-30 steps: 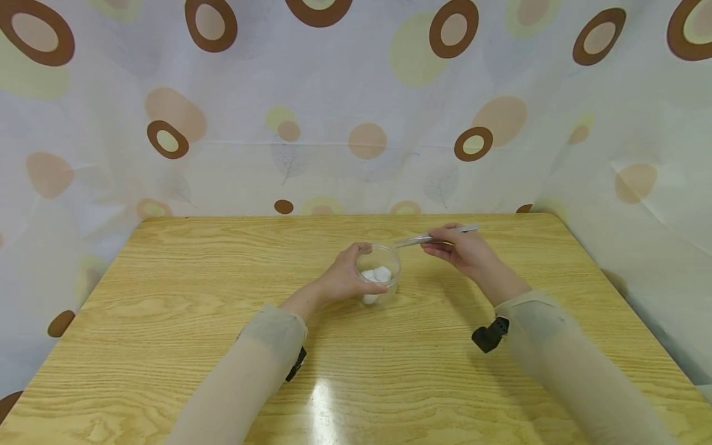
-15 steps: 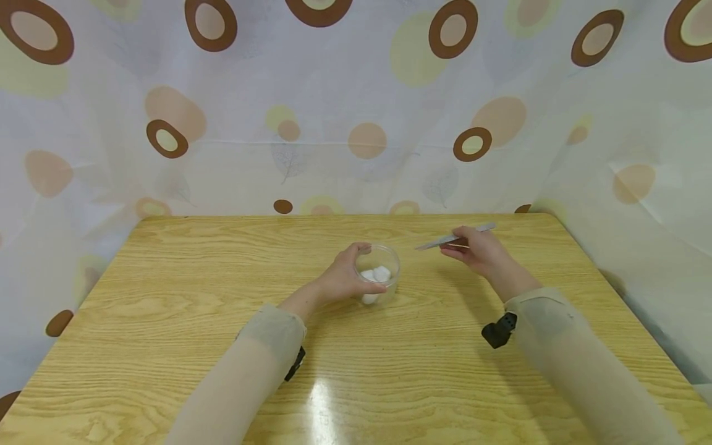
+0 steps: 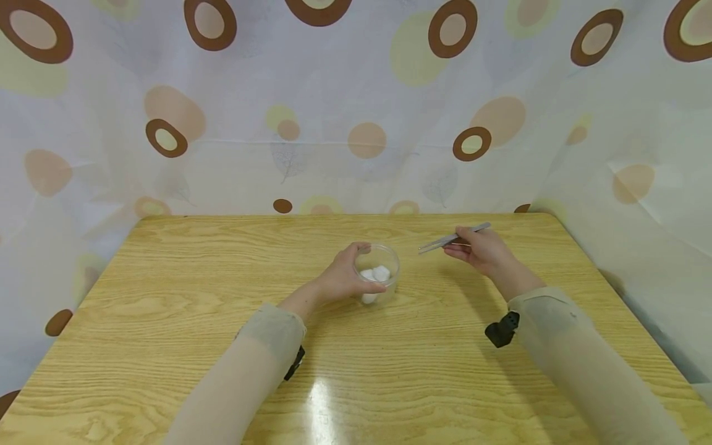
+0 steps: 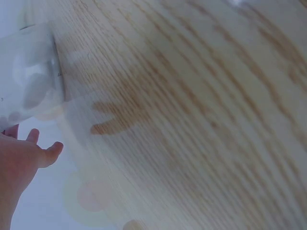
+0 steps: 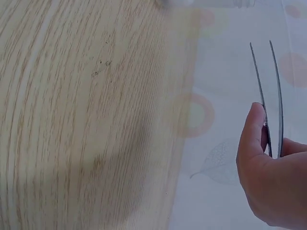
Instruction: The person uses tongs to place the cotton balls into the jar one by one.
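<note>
My left hand [image 3: 346,276] grips a clear round jar [image 3: 391,285] from its left side, thumb and fingers curved about its wall. White cotton balls [image 3: 381,274] lie inside the jar; in the left wrist view they show dimly through the jar's side [image 4: 29,72]. To the right of the jar, my right hand [image 3: 483,248] holds metal tweezers [image 3: 439,242] above the table, pointing left toward the jar but apart from it. In the right wrist view the tweezers' two tips [image 5: 270,43] stand spread, with nothing between them.
The wooden table [image 3: 194,321] reaches back to a patterned curtain [image 3: 334,111] that hangs behind and along both sides. A black wrist camera [image 3: 502,330] sits on the right forearm, and another [image 3: 295,363] is on the left.
My right hand has drawn the tweezers away from the jar's rim to the right, and their tips now stand further apart. The left hand and jar have hardly moved.
</note>
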The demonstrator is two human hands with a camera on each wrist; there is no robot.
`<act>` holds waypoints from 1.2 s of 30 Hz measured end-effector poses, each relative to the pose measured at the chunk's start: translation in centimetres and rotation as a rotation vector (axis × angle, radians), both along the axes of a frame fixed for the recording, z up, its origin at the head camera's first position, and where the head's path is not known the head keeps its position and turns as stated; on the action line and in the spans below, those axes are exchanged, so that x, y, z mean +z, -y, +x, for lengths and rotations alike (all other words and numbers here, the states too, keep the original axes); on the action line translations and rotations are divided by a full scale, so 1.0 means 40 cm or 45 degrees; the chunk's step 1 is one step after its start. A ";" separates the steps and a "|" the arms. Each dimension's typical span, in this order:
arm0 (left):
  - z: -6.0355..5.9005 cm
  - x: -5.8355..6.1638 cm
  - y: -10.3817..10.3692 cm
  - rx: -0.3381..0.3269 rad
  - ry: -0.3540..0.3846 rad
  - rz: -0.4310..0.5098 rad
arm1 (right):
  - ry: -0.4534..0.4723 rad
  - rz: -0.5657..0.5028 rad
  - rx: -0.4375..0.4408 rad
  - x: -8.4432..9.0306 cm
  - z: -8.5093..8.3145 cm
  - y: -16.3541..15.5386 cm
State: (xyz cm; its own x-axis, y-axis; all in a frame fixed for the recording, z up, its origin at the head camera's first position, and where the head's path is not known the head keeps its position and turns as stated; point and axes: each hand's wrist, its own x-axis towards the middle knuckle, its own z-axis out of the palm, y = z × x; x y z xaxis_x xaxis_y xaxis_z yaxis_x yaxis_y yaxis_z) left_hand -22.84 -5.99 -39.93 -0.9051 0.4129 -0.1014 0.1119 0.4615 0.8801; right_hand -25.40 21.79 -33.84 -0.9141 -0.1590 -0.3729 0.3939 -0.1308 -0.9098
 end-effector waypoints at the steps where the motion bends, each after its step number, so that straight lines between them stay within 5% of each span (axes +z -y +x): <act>1: 0.000 0.001 0.000 -0.002 0.000 0.003 | 0.007 0.017 -0.016 -0.001 -0.001 0.001; 8: 0.000 0.002 0.002 -0.005 -0.001 0.008 | 0.057 0.114 -0.018 -0.009 -0.007 0.002; 16: 0.001 0.009 -0.001 -0.003 -0.012 -0.020 | 0.138 0.050 0.049 -0.015 -0.009 -0.009; 23: 0.001 0.016 -0.004 0.029 0.003 -0.032 | 0.059 0.198 0.295 -0.036 -0.009 -0.011; 36: -0.007 0.024 -0.007 0.086 -0.066 -0.188 | -0.045 0.426 0.368 -0.056 -0.003 0.006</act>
